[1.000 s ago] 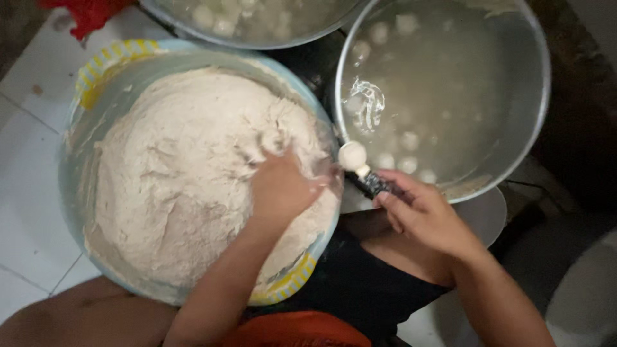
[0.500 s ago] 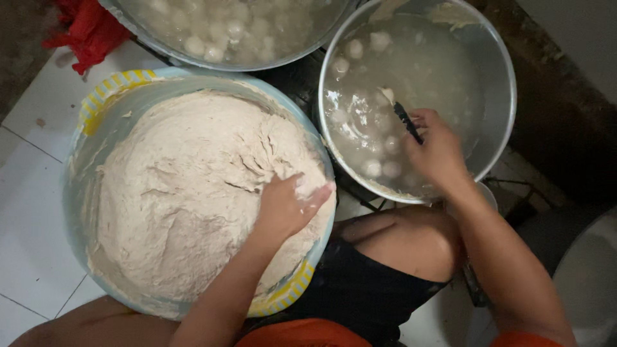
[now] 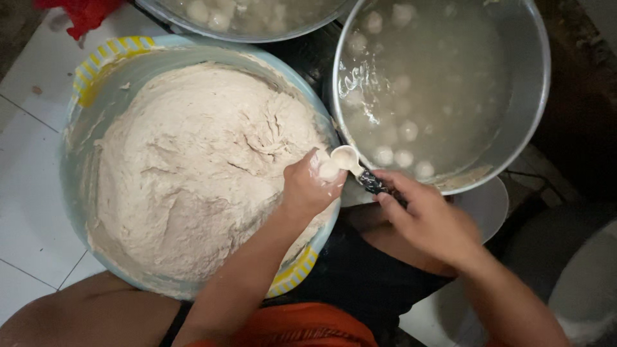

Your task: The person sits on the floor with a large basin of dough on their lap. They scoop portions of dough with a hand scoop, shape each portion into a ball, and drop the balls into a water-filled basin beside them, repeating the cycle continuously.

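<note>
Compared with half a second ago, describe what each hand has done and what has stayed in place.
The right hand has drawn the spoon out of the metal pot to the basin's rim. The left hand has lifted off the dough and squeezes a lump against the spoon. Both pots, the basin and the dough mass stayed put.

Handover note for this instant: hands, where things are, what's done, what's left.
Left hand: closed on a lump of dough at the rim of the blue bowl, squeezing a ball up at the thumb.
Right hand: holds the spoon by its dark handle, bowl against that ball.
Done: many balls float in the metal pot of cloudy water; a second pot above holds more.
Left: the big dough mass remains unshaped.
</note>
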Available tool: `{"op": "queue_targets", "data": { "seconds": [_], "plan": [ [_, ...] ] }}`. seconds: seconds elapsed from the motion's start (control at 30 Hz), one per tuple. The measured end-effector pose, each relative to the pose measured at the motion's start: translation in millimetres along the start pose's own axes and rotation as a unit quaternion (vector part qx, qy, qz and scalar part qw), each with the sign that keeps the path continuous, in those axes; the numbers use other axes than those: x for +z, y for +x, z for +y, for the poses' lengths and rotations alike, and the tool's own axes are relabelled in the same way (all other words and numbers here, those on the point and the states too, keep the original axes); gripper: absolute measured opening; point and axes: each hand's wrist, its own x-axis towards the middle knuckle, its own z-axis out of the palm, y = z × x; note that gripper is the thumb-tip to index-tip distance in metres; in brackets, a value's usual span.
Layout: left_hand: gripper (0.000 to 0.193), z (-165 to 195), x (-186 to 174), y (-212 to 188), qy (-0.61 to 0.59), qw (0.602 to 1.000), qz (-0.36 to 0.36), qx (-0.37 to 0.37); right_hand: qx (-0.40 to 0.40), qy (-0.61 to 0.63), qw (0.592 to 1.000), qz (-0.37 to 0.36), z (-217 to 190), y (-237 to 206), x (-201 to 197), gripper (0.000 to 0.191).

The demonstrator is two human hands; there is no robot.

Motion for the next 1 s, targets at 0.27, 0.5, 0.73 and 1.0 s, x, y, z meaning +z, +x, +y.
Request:
{"op": "queue_targets", "data": {
  "seconds": [0.27,0.5,0.73,1.0],
  "plan": [
    [0.033,16,-5,10,0.137,0.978,-0.083,-0.131,0.028,0.107,0.992,-0.055,-5,9,3,0.039],
    [0.066,9,-7,4,0.224,0.969,-0.03,-0.099,-0.068,-0.1,0.981,0.149,24,27,-24,0.045],
    [0.049,0,4,-2,0.083,0.991,0.02,-0.102,0.078,-0.073,0.984,0.144,18,25,-34,0.046],
    [0.027,6,8,-4,-0.033,0.998,0.0,-0.055,-0.128,-0.072,0.987,0.067,-8,-4,7,0.049]
  ]
}}
